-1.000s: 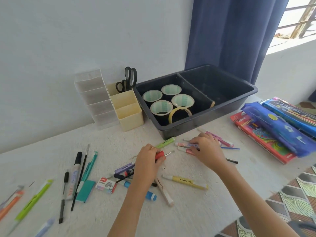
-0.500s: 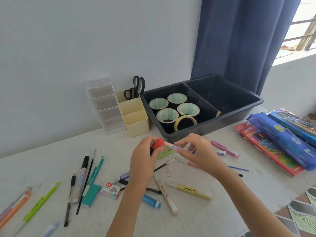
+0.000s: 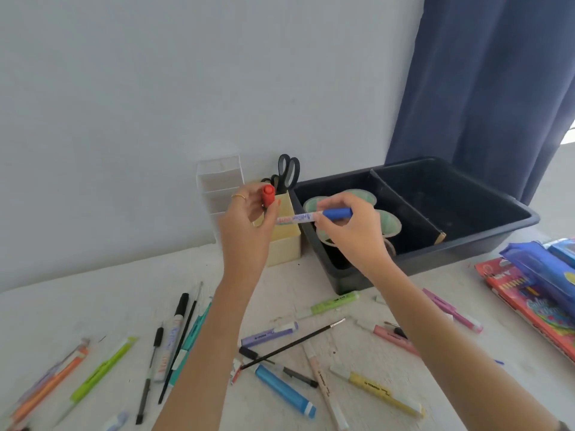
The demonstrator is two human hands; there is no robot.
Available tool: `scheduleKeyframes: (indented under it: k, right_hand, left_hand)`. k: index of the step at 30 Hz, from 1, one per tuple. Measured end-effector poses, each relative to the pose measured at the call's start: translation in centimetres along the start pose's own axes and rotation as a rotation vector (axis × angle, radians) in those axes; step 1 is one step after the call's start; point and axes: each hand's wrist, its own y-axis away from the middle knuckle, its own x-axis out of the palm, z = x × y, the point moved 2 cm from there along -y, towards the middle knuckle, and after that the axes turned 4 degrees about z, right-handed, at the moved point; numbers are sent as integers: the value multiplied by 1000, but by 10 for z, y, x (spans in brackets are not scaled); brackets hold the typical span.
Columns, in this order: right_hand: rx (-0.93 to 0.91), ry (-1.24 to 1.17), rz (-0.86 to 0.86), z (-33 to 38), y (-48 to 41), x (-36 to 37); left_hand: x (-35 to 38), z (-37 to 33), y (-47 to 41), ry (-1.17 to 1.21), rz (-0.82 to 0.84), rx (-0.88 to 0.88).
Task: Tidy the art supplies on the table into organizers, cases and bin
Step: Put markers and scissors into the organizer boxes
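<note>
My left hand point(image 3: 245, 225) grips a red-capped marker point(image 3: 268, 194) upright, in front of the cream organizer point(image 3: 284, 247). My right hand point(image 3: 351, 231) pinches a white marker with a blue cap point(image 3: 314, 216), held level just above the black bin point(image 3: 420, 256) and its tape rolls point(image 3: 389, 223). The blue-capped marker's tail points at my left hand. A clear tiered organizer point(image 3: 217, 185) stands to the left of the cream one. Black scissors point(image 3: 287, 171) stand in the cream organizer's back slot.
Loose pens, highlighters and brushes lie scattered over the white table point(image 3: 77, 309), among them a green highlighter point(image 3: 334, 303), a blue glue stick point(image 3: 284, 390) and a yellow highlighter point(image 3: 384, 393). A red pencil box point(image 3: 529, 309) and blue cases point(image 3: 541, 269) lie at the right. A blue curtain hangs behind the bin.
Both hands have lifted off the table, each with a marker, and moved up and back towards the organizers and bin. The view has tilted upward.
</note>
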Motion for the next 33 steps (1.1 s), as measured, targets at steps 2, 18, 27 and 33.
scheduleKeyframes:
  k: [2, 18, 27, 33]
  right_hand:
    - [-20, -34, -70, 2, -13, 10]
    - [-51, 213, 111, -34, -83, 96]
    - [48, 322, 234, -43, -80, 100]
    - [-47, 338, 148, -35, -70, 94]
  left_hand:
    - [2, 3, -14, 32, -15, 2]
    - [38, 91, -59, -130, 94, -144]
    - [39, 115, -52, -316, 245, -288]
    - [31, 100, -40, -300, 268, -260]
